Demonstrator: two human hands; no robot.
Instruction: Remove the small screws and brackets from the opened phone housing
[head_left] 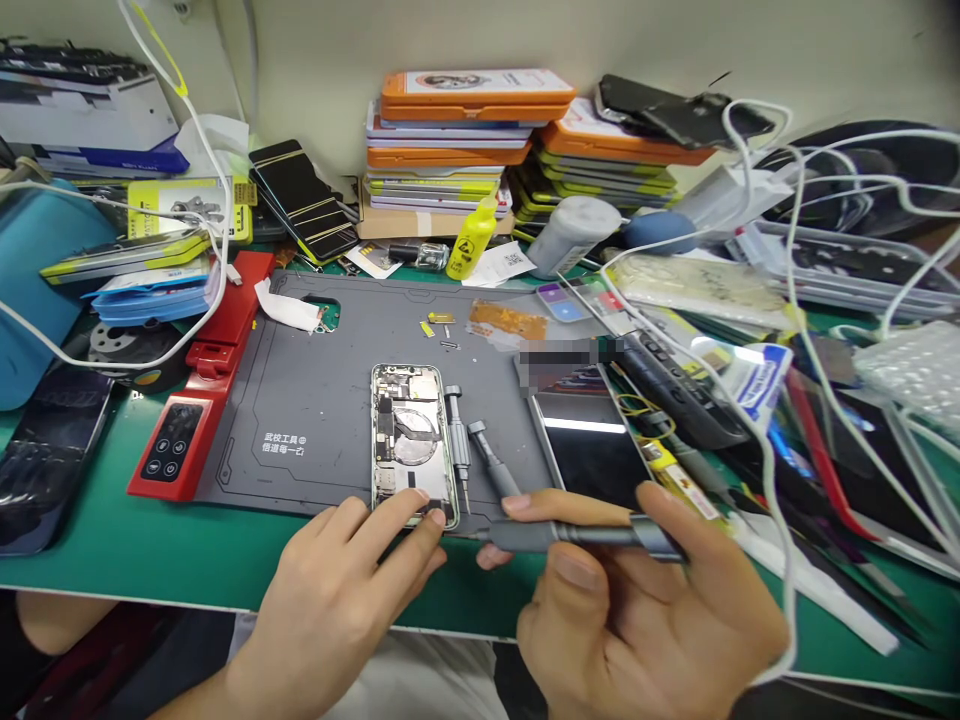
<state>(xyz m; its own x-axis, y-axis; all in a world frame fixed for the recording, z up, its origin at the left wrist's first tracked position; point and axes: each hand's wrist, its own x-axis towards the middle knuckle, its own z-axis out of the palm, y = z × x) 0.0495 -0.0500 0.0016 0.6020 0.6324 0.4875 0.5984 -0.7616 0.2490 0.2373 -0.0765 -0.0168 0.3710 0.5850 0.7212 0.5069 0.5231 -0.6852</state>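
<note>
An opened smartphone [412, 430], its circuit boards and round wireless-charging coil exposed, lies on the grey work mat [315, 340]. My left hand [352, 580] steadies its bottom end, fingertips pressing on the lower part and its edge. In my right hand [637, 600] a grey precision screwdriver [577, 535] is held almost level, gripped between fingers and thumb. Its tip points left at the phone's bottom edge; whether it touches a screw cannot be made out. Two more screwdrivers, one slim [458, 435] and one thicker [491, 460], lie just right of the phone.
A dark phone screen [589, 440] lies right of the screwdrivers. Small parts [441, 322] and an orange flex sheet [508, 321] sit behind the phone. A red device [172, 450] borders the mat's left. Stacked orange cases [472, 95], a yellow bottle [472, 240] and white cables [799, 260] crowd around.
</note>
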